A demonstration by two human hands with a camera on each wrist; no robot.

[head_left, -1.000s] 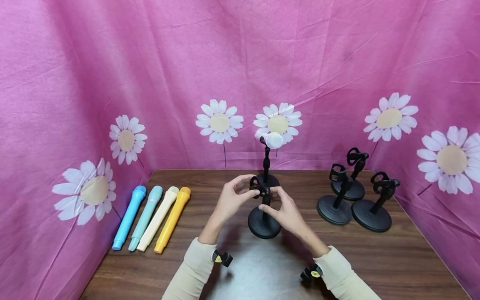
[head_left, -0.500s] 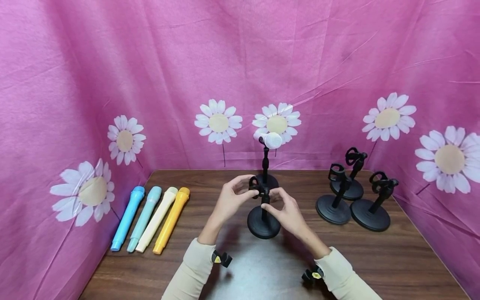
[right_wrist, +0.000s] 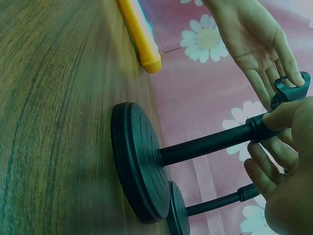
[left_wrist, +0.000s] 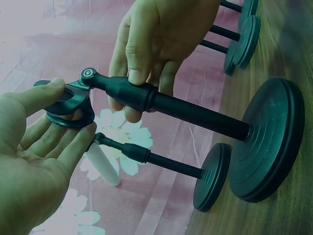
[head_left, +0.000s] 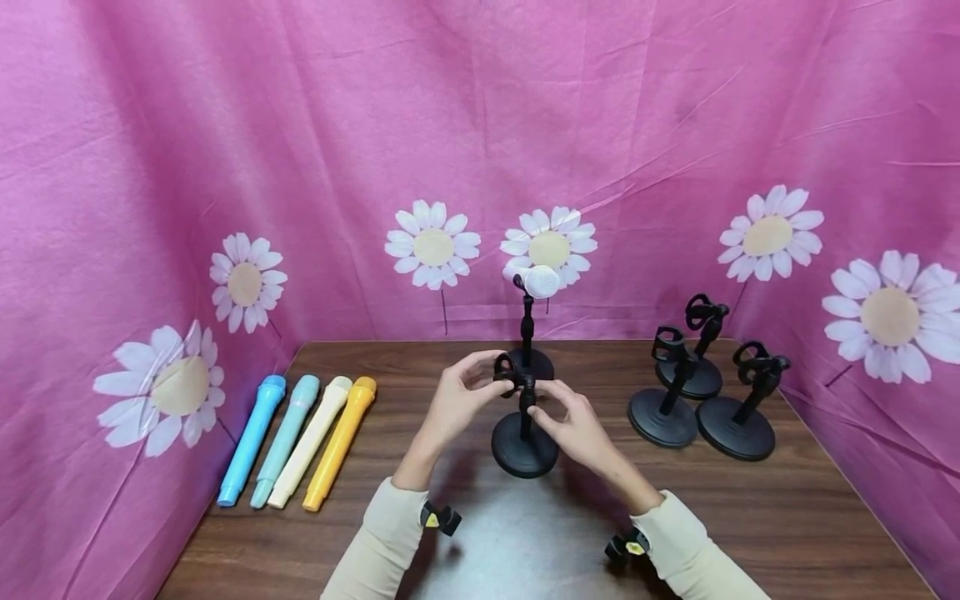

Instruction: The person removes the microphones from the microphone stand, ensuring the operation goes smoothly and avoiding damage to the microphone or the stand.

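Observation:
A black microphone stand (head_left: pixel 524 450) with a round base stands upright on the table before me. My left hand (head_left: pixel 459 398) pinches the ring-shaped clip (left_wrist: pixel 73 110) at its top between thumb and fingers. Just below the clip joint, my right hand (head_left: pixel 573 425) grips the thick collar (left_wrist: pixel 128 93) of the pole, thumb on the near side and fingers behind. No microphone sits in this clip. Directly behind is another black stand (head_left: pixel 528 321), whose clip carries a white microphone (head_left: pixel 538 282).
Blue (head_left: pixel 252 442), pale teal (head_left: pixel 285 442), cream (head_left: pixel 310 442) and yellow (head_left: pixel 340 443) microphones lie side by side at the left of the wooden table (head_left: pixel 450 550). Three black stands with bare clips, the nearest-right one (head_left: pixel 737 427) among them, are grouped at right. A pink flowered cloth (head_left: pixel 337 167) hangs around.
The head view shifts slightly, sliding the scene a little left. My right thumb sits slightly differently on the collar; both hands stay on the stand.

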